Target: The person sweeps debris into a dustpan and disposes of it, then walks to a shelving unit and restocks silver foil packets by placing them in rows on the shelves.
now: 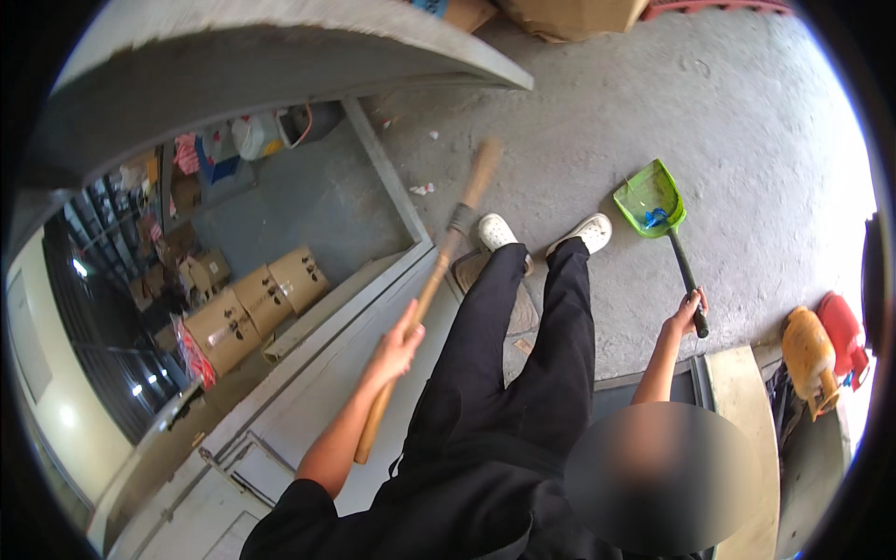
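Green dustpan (646,192), gripped by the right hand (689,312), could, I'd say, spill its blue scrap (656,218) if tilted; left of it, the left hand (396,351) clasps a wooden-handled tool (436,276).

Dustpan (646,189) with scrap (655,218) inside, right of the shoes (593,232); stick (435,280) to their left; carton (579,17) at the floor's (747,121) far edge.

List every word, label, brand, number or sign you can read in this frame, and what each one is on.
No text can be read.
Cardboard boxes: dark print, too small and blurred to read.
Green dustpan: no lettering visible.
Broom: no lettering visible.
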Demonstrator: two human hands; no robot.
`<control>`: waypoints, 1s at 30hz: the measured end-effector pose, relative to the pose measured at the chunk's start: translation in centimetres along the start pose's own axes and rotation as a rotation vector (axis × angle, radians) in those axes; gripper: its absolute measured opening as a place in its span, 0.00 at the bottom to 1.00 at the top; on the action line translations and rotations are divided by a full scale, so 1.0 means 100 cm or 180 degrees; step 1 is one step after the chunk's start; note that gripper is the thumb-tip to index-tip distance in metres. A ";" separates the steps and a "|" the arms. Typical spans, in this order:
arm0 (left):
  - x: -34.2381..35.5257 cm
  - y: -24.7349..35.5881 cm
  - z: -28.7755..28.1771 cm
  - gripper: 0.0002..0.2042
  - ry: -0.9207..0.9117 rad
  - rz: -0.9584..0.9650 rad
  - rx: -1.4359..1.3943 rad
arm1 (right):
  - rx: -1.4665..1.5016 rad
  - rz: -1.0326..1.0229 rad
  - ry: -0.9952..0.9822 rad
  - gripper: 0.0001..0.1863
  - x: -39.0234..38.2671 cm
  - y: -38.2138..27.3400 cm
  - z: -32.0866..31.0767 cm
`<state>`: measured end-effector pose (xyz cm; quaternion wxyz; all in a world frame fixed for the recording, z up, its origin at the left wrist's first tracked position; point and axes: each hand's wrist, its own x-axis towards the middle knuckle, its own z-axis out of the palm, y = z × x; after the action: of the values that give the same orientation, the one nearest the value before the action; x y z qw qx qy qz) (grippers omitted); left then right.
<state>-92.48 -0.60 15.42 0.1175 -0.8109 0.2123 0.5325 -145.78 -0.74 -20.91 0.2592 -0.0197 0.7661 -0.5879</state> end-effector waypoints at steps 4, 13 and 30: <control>0.091 -0.040 -0.060 0.28 0.0649 0.0139 -0.0496 | -0.0112 0.0130 -0.0517 0.11 -0.050 -0.008 0.033; 0.319 -0.120 -0.080 0.38 0.0651 0.0419 -0.1084 | -0.0271 0.0320 -0.1575 0.11 -0.169 0.017 0.136; 0.208 -0.189 0.018 0.44 -0.0074 0.0633 -0.1434 | -0.2175 -0.1331 -0.1855 0.10 -0.250 0.085 0.262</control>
<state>-77.90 12.25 -4.98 -0.1169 -0.7855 0.1656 0.5847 -110.84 -13.04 -23.91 0.3179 -0.4204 0.7903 -0.3125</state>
